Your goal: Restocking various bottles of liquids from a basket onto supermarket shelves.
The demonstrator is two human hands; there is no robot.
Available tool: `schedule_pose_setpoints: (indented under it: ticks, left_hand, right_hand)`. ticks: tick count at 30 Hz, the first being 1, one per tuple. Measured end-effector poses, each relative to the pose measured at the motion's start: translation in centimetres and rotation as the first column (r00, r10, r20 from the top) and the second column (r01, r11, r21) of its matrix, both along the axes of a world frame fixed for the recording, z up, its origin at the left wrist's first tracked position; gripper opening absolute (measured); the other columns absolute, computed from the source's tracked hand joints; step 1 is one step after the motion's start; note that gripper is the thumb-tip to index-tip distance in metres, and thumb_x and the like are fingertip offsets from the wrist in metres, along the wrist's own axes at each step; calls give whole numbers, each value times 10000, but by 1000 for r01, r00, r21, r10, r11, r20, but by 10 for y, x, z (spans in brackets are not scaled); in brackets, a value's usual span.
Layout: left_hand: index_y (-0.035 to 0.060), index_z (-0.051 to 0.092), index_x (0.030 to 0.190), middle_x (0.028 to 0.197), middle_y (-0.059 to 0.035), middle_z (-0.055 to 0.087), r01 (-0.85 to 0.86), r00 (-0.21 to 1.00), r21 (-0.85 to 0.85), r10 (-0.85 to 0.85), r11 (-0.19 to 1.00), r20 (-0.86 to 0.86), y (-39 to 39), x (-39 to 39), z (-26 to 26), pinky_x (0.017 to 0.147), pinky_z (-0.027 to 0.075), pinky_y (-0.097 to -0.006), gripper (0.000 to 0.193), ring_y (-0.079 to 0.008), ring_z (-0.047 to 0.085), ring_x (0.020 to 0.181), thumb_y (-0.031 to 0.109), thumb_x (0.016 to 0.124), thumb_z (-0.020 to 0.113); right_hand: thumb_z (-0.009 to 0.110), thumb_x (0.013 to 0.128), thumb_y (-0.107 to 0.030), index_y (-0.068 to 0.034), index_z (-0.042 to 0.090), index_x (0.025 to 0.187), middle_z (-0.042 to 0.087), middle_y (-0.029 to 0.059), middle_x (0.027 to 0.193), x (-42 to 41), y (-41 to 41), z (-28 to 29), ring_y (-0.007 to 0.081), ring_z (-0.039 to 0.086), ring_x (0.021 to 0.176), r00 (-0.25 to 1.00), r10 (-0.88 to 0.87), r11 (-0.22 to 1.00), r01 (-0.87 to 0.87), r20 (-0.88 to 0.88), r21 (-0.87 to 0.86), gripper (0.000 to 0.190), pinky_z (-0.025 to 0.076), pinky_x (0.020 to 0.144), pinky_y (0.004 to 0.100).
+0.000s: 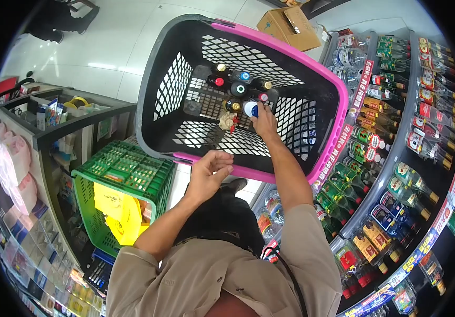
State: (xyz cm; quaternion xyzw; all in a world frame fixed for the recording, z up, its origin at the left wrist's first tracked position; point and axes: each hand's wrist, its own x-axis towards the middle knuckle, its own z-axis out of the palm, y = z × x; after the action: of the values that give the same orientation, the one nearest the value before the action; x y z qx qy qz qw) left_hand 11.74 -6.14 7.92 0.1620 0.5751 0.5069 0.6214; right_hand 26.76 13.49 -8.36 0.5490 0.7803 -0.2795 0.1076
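A deep black plastic shopping basket with a pink handle rim stands before me. My right hand reaches down inside it, its fingers closed around a white bottle with a blue part. Several dark bottles stand upright on the basket's floor beside it, among them one with a red cap, one with a blue cap and one with a gold cap. Near them lies a beige and red item, its kind unclear. My left hand is empty at the near pink rim, fingers loosely curled, thumb apart.
Curved shelves of bottles run along the right. A green plastic crate holding yellow bags sits left, beside a display counter. An open cardboard box lies beyond the basket. Another person's legs show at upper left.
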Motion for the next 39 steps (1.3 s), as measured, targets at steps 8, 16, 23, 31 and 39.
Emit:
schedule_pose_setpoints:
  ticks: [8,16,23,31,39]
  left_hand:
    - [-40,561,1105,1090,-120,635,-6,1000,-34,7,999,27,-1,-8,-7,917,517,-287,241,-173,623,1048,-80,875,620]
    - [-42,561,1104,1074,-116,640,27,999,-5,-27,1000,20,0,-7,-6,902,524,-288,239,-165,624,1032,-62,877,632]
    - [-39,555,1119,1061,-111,652,71,996,19,-70,997,-58,6,-4,-5,883,531,-299,279,-163,639,982,-37,860,660]
    - [-6,298,1424,1403,-219,403,420,627,209,-117,883,-770,52,32,52,1094,310,-451,1046,-394,353,1321,153,577,890]
    - [-53,290,1397,1330,-265,421,382,565,634,373,673,-736,54,134,127,1076,307,-505,1211,-434,378,1276,241,429,957]
  right_hand:
    - [766,762,-167,-36,418,1296,530,273,1189,-3,3,-13,456,619,984,999,28,999,-28,28,-25,651,529,821,494]
    - [768,729,-134,-17,491,1197,577,280,1137,5,-2,-17,455,619,966,1000,-1,999,1,-1,43,556,523,827,497]
    - [768,689,-159,6,590,1098,650,245,1011,24,-6,60,402,635,960,977,-20,994,43,-213,104,476,514,855,453]
    - [761,670,-187,-1,669,992,696,194,844,68,-27,317,256,710,767,851,-223,949,302,-475,96,383,553,714,355]
    - [780,659,-195,17,657,950,676,133,801,125,-111,470,195,668,694,772,66,832,308,-633,462,380,537,680,315]
